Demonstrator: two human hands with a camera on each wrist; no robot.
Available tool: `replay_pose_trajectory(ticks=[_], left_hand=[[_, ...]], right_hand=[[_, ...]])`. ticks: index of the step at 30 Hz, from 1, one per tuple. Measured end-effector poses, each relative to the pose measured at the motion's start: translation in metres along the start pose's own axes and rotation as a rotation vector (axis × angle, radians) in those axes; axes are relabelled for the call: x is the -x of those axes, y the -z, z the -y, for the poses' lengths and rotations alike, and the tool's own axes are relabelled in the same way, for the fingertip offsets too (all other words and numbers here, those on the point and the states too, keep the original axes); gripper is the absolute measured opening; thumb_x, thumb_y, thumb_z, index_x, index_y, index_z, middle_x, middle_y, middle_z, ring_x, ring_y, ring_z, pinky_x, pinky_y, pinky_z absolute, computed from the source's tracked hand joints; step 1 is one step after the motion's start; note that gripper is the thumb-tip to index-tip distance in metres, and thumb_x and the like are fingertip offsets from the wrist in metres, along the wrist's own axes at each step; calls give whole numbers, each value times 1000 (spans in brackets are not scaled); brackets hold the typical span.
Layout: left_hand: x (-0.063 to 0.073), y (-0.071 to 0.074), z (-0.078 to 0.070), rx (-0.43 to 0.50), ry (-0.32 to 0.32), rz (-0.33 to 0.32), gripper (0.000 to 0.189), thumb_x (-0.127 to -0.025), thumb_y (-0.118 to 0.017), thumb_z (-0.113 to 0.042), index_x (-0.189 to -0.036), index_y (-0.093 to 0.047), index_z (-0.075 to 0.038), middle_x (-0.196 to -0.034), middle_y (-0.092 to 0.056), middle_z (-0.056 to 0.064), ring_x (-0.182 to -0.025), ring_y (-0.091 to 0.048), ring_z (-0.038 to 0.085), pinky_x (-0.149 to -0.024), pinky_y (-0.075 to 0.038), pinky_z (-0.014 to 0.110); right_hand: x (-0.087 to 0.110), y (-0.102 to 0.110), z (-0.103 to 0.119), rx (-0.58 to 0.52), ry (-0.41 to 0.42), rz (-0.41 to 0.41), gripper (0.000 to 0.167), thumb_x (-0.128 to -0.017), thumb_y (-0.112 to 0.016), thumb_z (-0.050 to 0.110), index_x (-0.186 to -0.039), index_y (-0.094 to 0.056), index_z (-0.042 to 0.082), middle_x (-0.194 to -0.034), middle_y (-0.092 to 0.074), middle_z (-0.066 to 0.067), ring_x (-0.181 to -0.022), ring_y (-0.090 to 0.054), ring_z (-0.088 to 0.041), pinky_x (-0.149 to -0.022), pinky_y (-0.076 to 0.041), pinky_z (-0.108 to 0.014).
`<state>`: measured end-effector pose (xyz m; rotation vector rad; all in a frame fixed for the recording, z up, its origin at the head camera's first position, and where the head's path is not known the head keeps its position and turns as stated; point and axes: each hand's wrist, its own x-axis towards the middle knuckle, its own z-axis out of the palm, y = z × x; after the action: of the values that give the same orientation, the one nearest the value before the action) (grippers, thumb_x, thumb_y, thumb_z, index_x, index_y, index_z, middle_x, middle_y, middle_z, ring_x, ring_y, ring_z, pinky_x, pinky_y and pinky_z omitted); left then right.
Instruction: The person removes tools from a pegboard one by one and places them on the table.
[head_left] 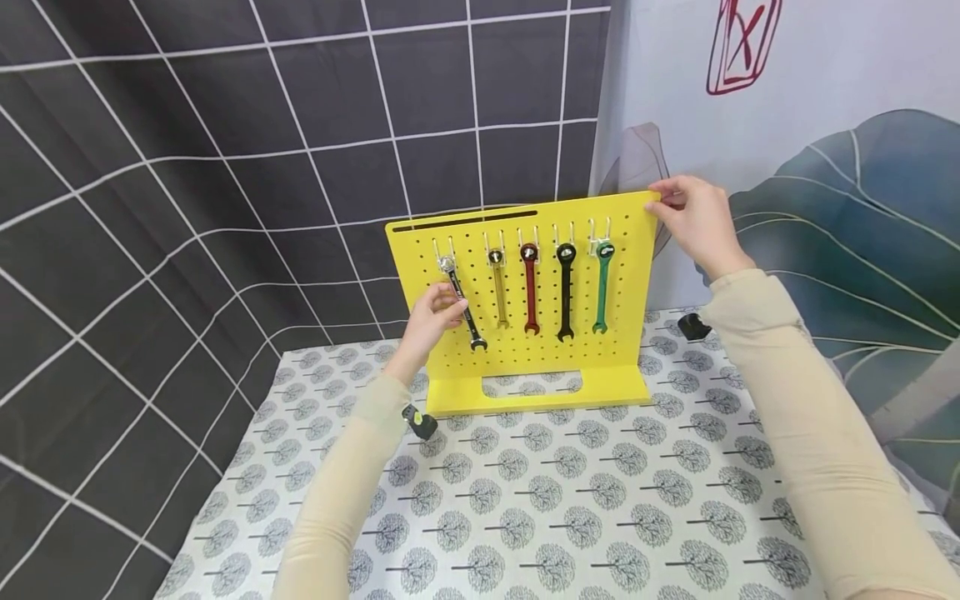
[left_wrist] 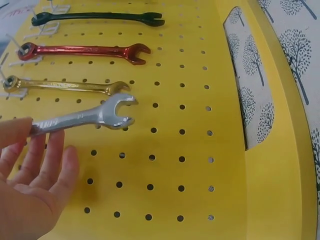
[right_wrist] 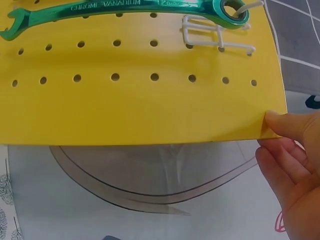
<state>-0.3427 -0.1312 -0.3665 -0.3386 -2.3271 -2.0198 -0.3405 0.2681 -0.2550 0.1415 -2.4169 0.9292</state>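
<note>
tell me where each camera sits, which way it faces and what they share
Head: worn on the head, looking forward and down at the yellow pegboard; both sleeves, the left hand and right hand show.
Left wrist: looks across the pegboard at the silver wrench; the left hand's fingers and palm show at lower left.
Right wrist: looks at the pegboard's corner and the green wrench; the right hand shows at right.
Shared: head and left wrist both show the red wrench.

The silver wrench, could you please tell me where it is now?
In the head view, the silver wrench is leftmost of five at the yellow pegboard, held in the left hand, with the gold wrench next on its right.
</note>
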Motion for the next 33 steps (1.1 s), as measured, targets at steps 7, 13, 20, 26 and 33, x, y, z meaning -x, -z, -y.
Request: replay_pose_trajectory(ticks=[7,13,20,26,33], left_hand=[[1,0,-1,-27,-15,-22,42,-97,-68,-14,-133,-51,-2,-120,-61,15,-101,-63,24,-95,-57,41],[2,1,-1,-53,-12,-33,39,-98,-68,-16,-131,-53,-2,-120,-62,14,-98,-63,21,-93,-58,38],[2,6,-9,-51,-32,-52,43,-97,-69,-20,-134,-55,-2,-123,-62,16,-101,-63,28,-91,-58,37],[9,8,-21,-80,-80,-41,41,-97,-70,-21,-130,-58,-1,-117,-63,13,-94,-64,22,-90,-59,35],[18,9,-35,-85,-142,-31,36,-96,-71,-22,-124,-61,-2,-111,-64,8,-89,-64,18,-90,-59,35]], right_hand=[[0,0,1,-15,-8,4,39,-100,-64,21,-135,-61,3,-128,-63,-17,-114,-62,-31,-94,-55,-40],[2,-2,-2,-10,-15,11,39,-101,-63,21,-135,-61,4,-128,-63,-15,-114,-62,-29,-93,-54,-36],[0,-3,-2,-1,6,9,38,-100,-65,21,-134,-62,3,-127,-65,-15,-112,-63,-29,-91,-54,-36],[-1,-1,-2,2,-3,15,39,-100,-65,22,-134,-63,4,-127,-65,-15,-111,-62,-28,-88,-53,-34],[-3,3,-2,-1,-16,26,39,-100,-64,23,-135,-62,5,-128,-65,-16,-111,-62,-29,-87,-53,-33]])
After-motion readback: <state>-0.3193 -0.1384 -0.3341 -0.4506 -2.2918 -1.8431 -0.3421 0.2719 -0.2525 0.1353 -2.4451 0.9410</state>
